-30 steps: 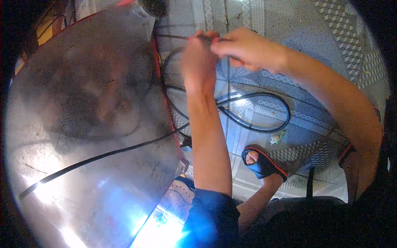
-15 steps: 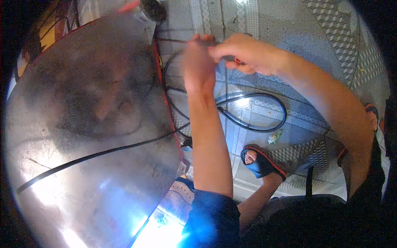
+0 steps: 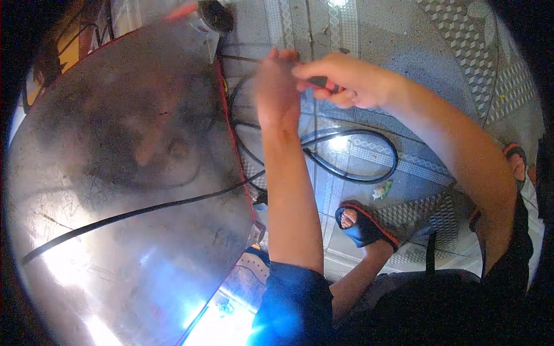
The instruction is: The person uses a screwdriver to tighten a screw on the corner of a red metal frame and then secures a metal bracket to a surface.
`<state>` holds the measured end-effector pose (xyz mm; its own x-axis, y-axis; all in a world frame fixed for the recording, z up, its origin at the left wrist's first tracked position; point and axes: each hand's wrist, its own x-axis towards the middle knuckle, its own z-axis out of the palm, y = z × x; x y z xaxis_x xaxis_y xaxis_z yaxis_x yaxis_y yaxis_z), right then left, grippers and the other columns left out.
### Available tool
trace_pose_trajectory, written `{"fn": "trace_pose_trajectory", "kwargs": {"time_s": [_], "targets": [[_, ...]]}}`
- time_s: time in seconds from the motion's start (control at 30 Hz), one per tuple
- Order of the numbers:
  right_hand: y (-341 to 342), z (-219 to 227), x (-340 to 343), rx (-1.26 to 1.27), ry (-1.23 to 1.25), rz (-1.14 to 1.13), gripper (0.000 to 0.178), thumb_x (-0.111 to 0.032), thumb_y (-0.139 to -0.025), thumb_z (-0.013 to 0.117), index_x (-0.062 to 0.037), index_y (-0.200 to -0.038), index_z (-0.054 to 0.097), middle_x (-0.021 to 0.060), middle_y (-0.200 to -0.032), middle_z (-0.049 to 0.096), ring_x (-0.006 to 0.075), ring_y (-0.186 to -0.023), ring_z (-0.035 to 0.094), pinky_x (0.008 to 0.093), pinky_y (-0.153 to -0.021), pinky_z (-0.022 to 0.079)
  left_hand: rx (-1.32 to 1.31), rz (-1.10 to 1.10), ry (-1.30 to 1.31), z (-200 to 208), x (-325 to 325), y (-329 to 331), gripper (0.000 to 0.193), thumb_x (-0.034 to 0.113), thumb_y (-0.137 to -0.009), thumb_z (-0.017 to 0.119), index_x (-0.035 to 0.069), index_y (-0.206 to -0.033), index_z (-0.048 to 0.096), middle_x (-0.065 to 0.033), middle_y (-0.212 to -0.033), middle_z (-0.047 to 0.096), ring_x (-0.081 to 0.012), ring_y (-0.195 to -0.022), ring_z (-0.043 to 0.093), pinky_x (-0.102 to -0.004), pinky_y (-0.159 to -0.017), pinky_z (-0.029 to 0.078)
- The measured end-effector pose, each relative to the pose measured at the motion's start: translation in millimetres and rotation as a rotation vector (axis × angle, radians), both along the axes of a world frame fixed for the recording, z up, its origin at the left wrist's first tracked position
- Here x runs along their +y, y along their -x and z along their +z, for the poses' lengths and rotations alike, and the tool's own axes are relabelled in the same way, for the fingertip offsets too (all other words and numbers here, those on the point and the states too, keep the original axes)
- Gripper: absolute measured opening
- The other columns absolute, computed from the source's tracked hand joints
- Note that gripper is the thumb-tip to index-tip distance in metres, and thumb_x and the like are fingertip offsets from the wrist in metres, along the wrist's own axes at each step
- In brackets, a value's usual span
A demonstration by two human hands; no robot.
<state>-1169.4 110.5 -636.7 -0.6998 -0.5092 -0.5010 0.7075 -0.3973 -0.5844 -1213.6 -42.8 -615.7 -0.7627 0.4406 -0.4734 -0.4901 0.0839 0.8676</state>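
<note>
My left hand (image 3: 279,89), a little blurred, is raised over the tiled floor beside the metal sheet's red edge. Its fingers are closed, and a thin dark cable (image 3: 241,58) runs into them from the left. Close against it, my right hand (image 3: 353,82) is wrapped round a hand tool with a black and red handle (image 3: 324,83). The working end of that tool is hidden between the hands, so its kind does not show. Below the hands, a thick black cable (image 3: 397,161) lies in a loop on the floor, partly behind my left forearm.
A large scuffed metal sheet (image 3: 190,230) with a red edge fills the left side. Another length of black cable (image 3: 144,211) crosses it. A dark rounded object (image 3: 214,15) sits at its far corner. My sandalled foot (image 3: 363,225) and a small crumpled scrap (image 3: 382,190) are on the patterned tiles.
My right hand has shifted slightly down and turned a little, showing more of the red and black handle. My left hand stays in almost the same place.
</note>
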Motion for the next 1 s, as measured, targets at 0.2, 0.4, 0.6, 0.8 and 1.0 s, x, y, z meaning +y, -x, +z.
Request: {"fn": "trace_pose_trajectory", "kwargs": {"time_s": [0.2, 0.4, 0.6, 0.8, 1.0], "targets": [[-3.7, 9.6, -11.1, 0.560, -0.914, -0.022, 0.037, -0.033, -0.072, 0.057, 0.0011, -0.085, 0.054, 0.0134, -0.065, 0.058, 0.0262, -0.053, 0.056, 0.0365, -0.049, 0.044, 0.209, -0.021, 0.062, -6.3, 8.0, -3.1, 0.029, 0.029, -0.087, 0.043, 0.008, -0.107, 0.048, -0.0070, -0.108, 0.050, -0.0203, -0.103, 0.045, -0.0346, -0.091, 0.034], [-8.1, 13.3, -16.9, 0.696, -1.099, -0.122, 0.036, -0.033, -0.069, 0.060, -0.0012, -0.085, 0.056, 0.0207, -0.077, 0.060, 0.0348, -0.066, 0.059, 0.0436, -0.057, 0.047, 0.270, -0.137, 0.079, -7.9, -0.1, 0.8, 0.028, 0.027, -0.087, 0.044, 0.008, -0.107, 0.048, -0.0061, -0.109, 0.050, -0.0199, -0.105, 0.044, -0.0352, -0.092, 0.033], [3.7, -0.4, -6.9, -0.140, 0.176, -0.027, 0.034, -0.030, -0.070, 0.057, -0.0006, -0.088, 0.057, 0.0198, -0.075, 0.059, 0.0304, -0.057, 0.058, 0.0406, -0.056, 0.046, -0.025, 0.082, -0.153, -7.3, -4.8, -3.1, 0.029, 0.027, -0.088, 0.041, 0.008, -0.108, 0.048, -0.0052, -0.107, 0.050, -0.0207, -0.106, 0.043, -0.0344, -0.093, 0.032], [-6.6, 22.3, -16.3, 0.694, -1.173, -0.077, 0.036, -0.032, -0.072, 0.056, 0.0001, -0.088, 0.057, 0.0198, -0.073, 0.060, 0.0345, -0.066, 0.059, 0.0434, -0.060, 0.047, -0.131, 0.317, -0.211, -11.4, 4.4, -3.1, 0.030, 0.027, -0.089, 0.040, 0.006, -0.110, 0.046, -0.0066, -0.110, 0.048, -0.0217, -0.107, 0.042, -0.0343, -0.095, 0.030], [-5.9, 5.0, -19.5, 0.739, -0.981, -0.355, 0.031, -0.031, -0.073, 0.056, -0.0005, -0.079, 0.058, 0.0184, -0.067, 0.059, 0.0301, -0.054, 0.058, 0.0409, -0.048, 0.046, -0.149, 0.321, -0.334, -11.8, -0.4, -2.2, 0.032, 0.029, -0.088, 0.041, 0.006, -0.110, 0.046, -0.0067, -0.109, 0.050, -0.0219, -0.104, 0.044, -0.0335, -0.092, 0.032]]}}
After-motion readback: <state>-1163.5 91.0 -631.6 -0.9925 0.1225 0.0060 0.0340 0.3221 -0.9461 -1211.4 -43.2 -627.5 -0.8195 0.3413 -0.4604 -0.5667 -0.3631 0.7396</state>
